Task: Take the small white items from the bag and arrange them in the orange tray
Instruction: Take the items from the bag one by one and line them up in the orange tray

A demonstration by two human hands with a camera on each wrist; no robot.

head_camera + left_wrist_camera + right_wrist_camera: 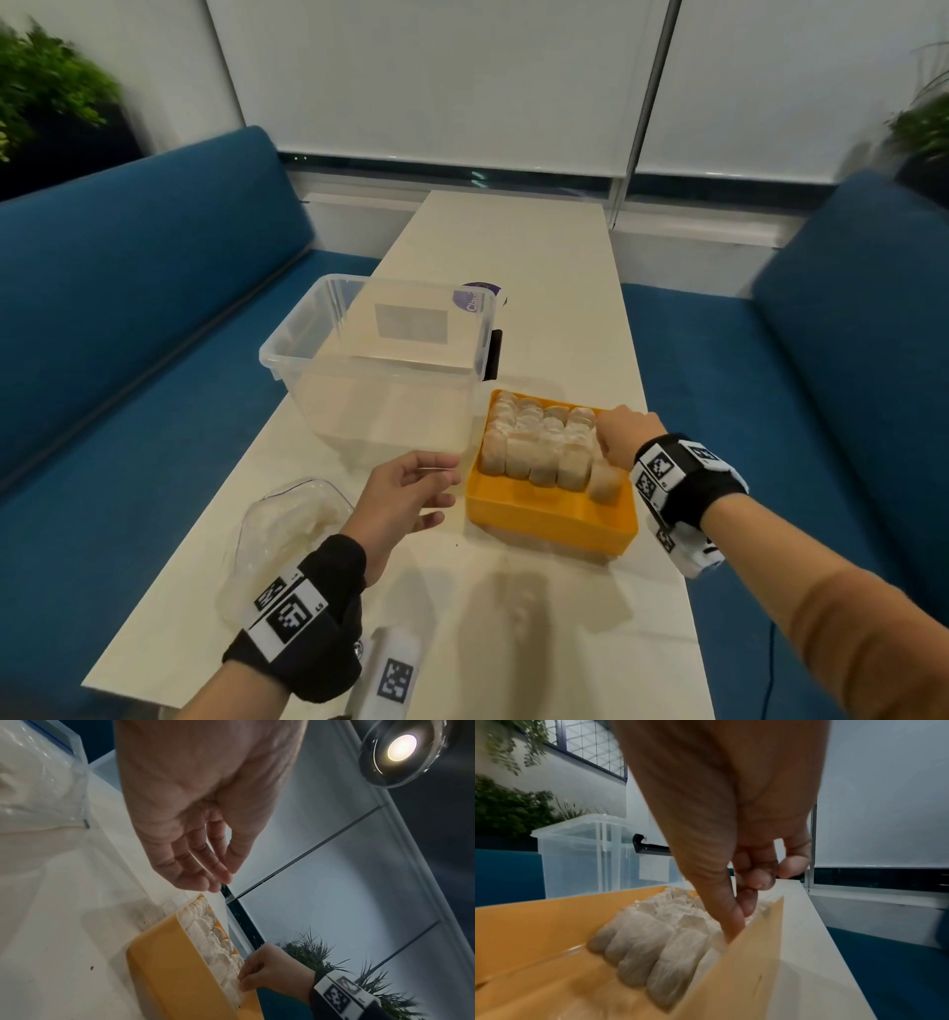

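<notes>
The orange tray [539, 524] [174, 973] [539, 923] sits on the white table. Several small white items [539, 452] [654, 947] [213, 939] stand in rows across its far half. My right hand [603, 437] [739, 914] [243, 981] reaches down at the tray's right wall. Its thumb and forefinger pinch a white item at the right end of a row, and the other fingers are curled. My left hand [444, 491] [221, 880] hovers left of the tray, relaxed and holding nothing. The clear plastic bag [287, 519] [30, 780] with more white items lies at the near left.
A clear plastic bin [380, 360] [582, 852] stands just behind and left of the tray, with a black latch [495, 354] on its side. A purple-labelled object [475, 298] shows behind it. Blue sofas flank the narrow table [513, 616].
</notes>
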